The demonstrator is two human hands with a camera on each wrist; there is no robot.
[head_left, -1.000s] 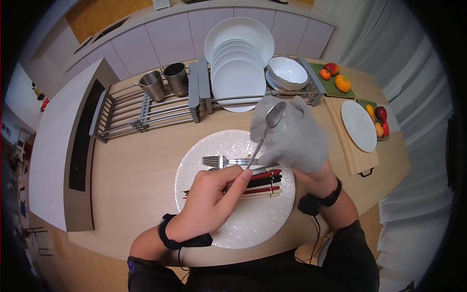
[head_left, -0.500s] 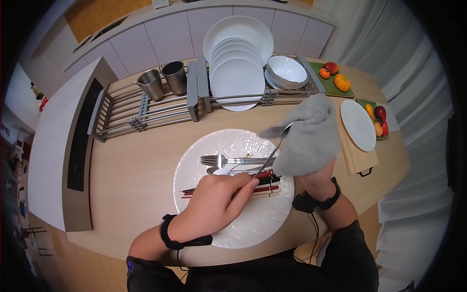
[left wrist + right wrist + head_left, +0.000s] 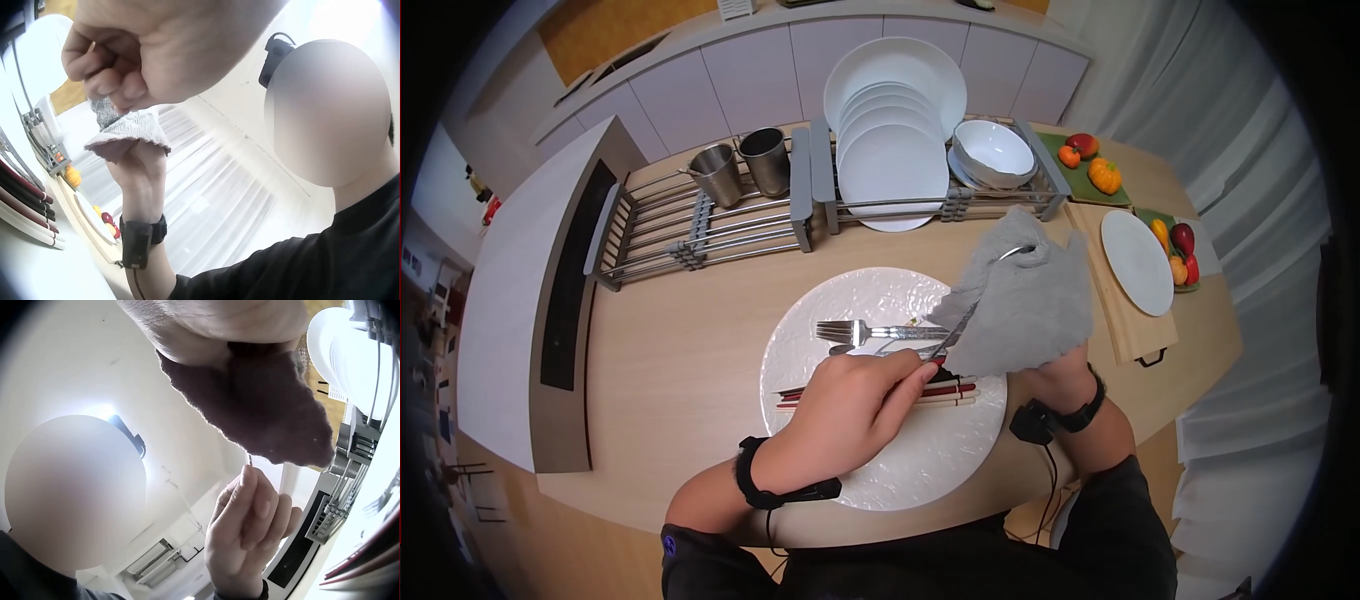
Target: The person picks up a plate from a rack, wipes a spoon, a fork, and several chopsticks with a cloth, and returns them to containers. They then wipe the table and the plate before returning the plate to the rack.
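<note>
Between the two hands, a slim silver metal spoon slants up and away from the left hand, whose thumb and forefinger pinch the end of its handle. At the far end of that grip, a soft grey cloth is folded over the spoon's bowl, leaving a bright curved rim showing. The right hand grips this cloth; fabric covers its fingers in the head view, so how each one lies cannot be told.

The right wrist view adds the left fingertips from below, closed just beside the cloth's hanging edge, which looks dark purplish there. The left wrist view shows the left hand's other fingers curled inward and the cloth's ragged hem hanging about the right hand.

Under the left grip lies a large round white plate with a rippled surface. Just beyond the grip, it bears a silver metal fork; partly beneath the hand are red, black and cream chopsticks. Farther beyond stands a grey-and-steel dish rack with white round plates. Right of the cloth, a white oval plate rests on a pale wooden board. Behind the left grip, a purple round mark on the black sleeve is too small to read.
</note>
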